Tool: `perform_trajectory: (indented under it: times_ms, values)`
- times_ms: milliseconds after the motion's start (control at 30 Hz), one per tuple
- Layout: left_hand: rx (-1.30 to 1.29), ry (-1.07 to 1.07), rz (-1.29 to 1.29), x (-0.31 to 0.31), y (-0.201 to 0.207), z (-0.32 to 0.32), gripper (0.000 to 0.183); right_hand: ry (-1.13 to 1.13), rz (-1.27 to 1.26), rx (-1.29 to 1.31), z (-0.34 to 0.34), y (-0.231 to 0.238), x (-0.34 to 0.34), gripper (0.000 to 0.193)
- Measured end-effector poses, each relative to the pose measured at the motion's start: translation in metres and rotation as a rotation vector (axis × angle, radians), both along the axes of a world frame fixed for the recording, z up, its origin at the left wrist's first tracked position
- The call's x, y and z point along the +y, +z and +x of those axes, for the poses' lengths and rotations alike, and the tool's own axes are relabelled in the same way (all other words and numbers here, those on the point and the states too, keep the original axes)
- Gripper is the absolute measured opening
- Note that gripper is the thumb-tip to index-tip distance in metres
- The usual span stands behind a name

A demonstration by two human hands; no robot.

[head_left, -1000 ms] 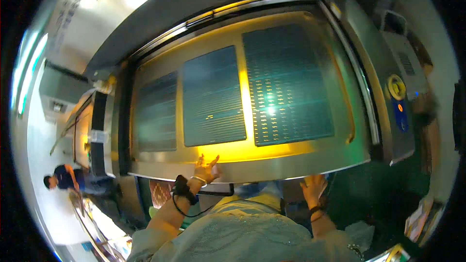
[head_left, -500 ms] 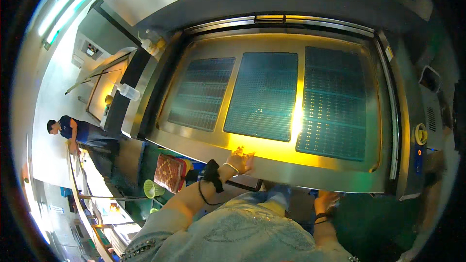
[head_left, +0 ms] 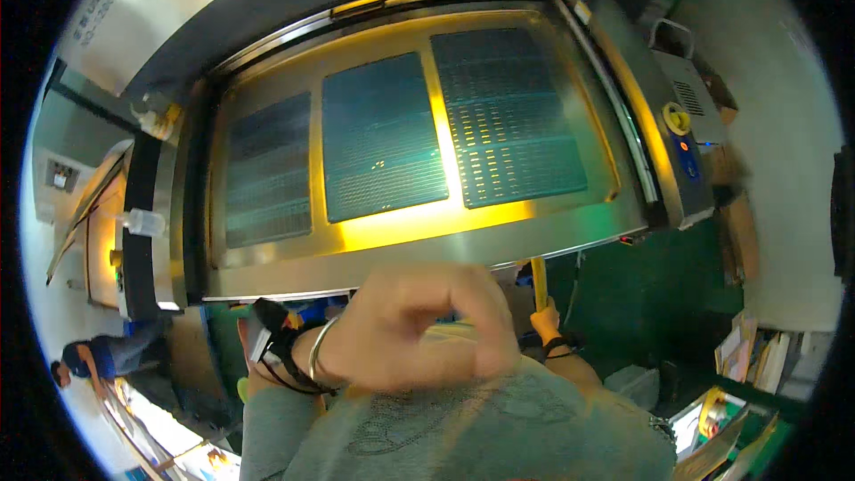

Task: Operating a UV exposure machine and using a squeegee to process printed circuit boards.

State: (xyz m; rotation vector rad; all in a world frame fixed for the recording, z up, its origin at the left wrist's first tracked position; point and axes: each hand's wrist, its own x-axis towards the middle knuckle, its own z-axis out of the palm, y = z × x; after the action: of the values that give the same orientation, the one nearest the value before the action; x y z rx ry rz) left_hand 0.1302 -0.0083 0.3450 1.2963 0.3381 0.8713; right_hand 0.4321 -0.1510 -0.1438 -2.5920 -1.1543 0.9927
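Observation:
My left hand (head_left: 414,325) is raised close to the camera, in front of my grey top. It is blurred by motion, its fingers look curled, and whether anything is in them does not show. A silver bangle and black bands circle that wrist. Lower right of the machine's front edge, my right hand (head_left: 545,319) is closed around a yellow bar-like piece (head_left: 539,283) that stands upright. Beyond both hands lies a metal machine bed (head_left: 401,245). Set in it are three dark, finely patterned panels: left (head_left: 269,169), middle (head_left: 383,138) and right (head_left: 508,116).
A control box with a yellow knob (head_left: 677,118) forms the machine's right side. Clear plastic bottles (head_left: 144,223) stand on its left ledge. Cardboard boxes (head_left: 737,232) are at the right wall. Another person (head_left: 107,361) is at a lit table, far left.
My left hand has left the bed's front edge and come up near the camera. My right hand has risen into fuller view with the yellow piece. The view has turned rightward.

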Motion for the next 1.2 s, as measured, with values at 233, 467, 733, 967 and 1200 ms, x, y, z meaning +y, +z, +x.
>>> perform_trajectory:
  times_ms: [233, 467, 733, 967, 1200]
  values:
    - [0.318, -0.095, -0.374, -0.012, -0.052, 0.024, 0.012, 0.026, 0.010, -0.064, -0.003, 0.003, 0.003, 0.046]
    - [0.380, -0.399, 0.043, -0.009, -0.011, 0.030, 0.017, 0.097, 0.442, -0.140, 0.003, -0.006, 0.034, 0.035]
    - [-0.331, -0.446, 0.179, -0.026, 0.018, 0.021, 0.015, 0.066, 0.281, 0.066, 0.018, 0.018, 0.020, 0.038]
    - [-0.476, -0.510, 0.137, -0.030, 0.020, 0.005, 0.009, -0.272, 0.187, 0.459, -0.007, 0.079, -0.069, 0.036]
    - [-0.599, -0.394, 0.091, -0.049, 0.013, 0.006, 0.015, -0.542, 0.180, 0.572, -0.023, 0.148, -0.136, 0.035]
